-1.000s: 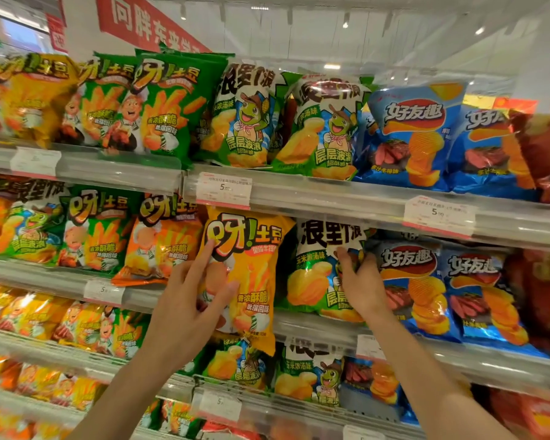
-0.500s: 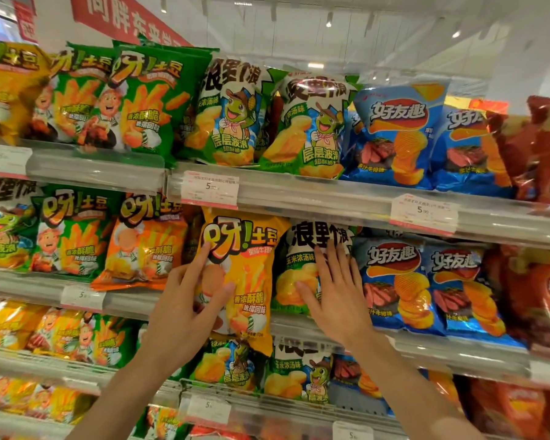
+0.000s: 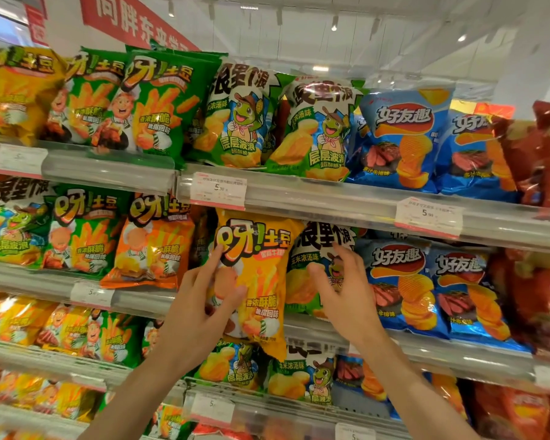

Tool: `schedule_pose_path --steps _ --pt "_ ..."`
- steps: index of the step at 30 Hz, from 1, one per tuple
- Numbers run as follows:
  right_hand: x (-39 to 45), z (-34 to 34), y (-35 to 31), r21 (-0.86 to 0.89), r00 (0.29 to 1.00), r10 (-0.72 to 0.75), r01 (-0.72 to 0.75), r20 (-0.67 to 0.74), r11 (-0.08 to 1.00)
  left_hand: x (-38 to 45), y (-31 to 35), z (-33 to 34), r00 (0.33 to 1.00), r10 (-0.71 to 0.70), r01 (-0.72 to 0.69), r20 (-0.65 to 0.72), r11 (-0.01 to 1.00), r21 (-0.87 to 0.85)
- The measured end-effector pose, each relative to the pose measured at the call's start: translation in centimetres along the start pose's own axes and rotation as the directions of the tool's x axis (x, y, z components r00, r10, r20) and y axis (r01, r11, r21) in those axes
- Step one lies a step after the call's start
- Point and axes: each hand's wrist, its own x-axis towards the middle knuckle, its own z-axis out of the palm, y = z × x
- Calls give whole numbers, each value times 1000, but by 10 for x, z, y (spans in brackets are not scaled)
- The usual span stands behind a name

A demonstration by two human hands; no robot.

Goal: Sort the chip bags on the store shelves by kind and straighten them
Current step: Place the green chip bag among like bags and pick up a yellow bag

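Note:
A yellow chip bag (image 3: 261,281) hangs tilted over the front edge of the middle shelf (image 3: 442,350), its bottom below the rail. My left hand (image 3: 200,309) holds its left edge, thumb on the front and index finger pointing up along the side. Right beside it stands a green and white frog bag (image 3: 302,265). My right hand (image 3: 346,290) rests on that bag's front with thumb and bent fingers clawed into it. Blue ridged-chip bags (image 3: 404,281) stand to the right, and orange (image 3: 153,246) and green (image 3: 80,236) fry bags to the left.
The top shelf (image 3: 331,198) carries yellow, green, frog and blue bags in mixed order, with price tags (image 3: 218,188) on its rail. Red bags (image 3: 540,296) fill the far right. Lower shelves hold more mixed bags, among them frog bags (image 3: 302,376) under the yellow one.
My right hand slid left from the blue bag's edge onto the frog bag, lay flat, and now its fingers curl. My left hand has kept hold of the yellow bag.

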Motion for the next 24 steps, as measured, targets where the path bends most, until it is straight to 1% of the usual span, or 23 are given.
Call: schedule_pose_path --steps 2,3,5,8,13,16,21,24 --pt "-10 -5 -20 196 990 105 -121 89 973 -2 5 6 1000 4 -4 18 1000 -17" --pt "-15 -6 -29 249 977 142 -178 157 952 -3 9 10 1000 7 -6 29 1000 -24" --pt "-22 -4 -39 325 942 191 -278 274 904 -6 15 18 999 13 -12 42 999 -37" --pt "-29 -2 -44 406 903 236 -379 360 831 -12 25 28 998 13 -9 59 998 -63" --pt "-40 -5 -30 450 889 269 -426 371 785 -25 34 41 998 -9 13 58 998 -63" --pt "-45 -6 -19 461 876 257 -441 409 770 -36 36 45 999 -24 26 36 999 -43" --pt "-55 3 -12 487 851 254 -481 460 729 -54 43 42 994 -108 108 4 993 -45" --pt "-60 16 -20 488 836 239 -494 494 719 -60 39 29 989 -147 147 -34 989 3"
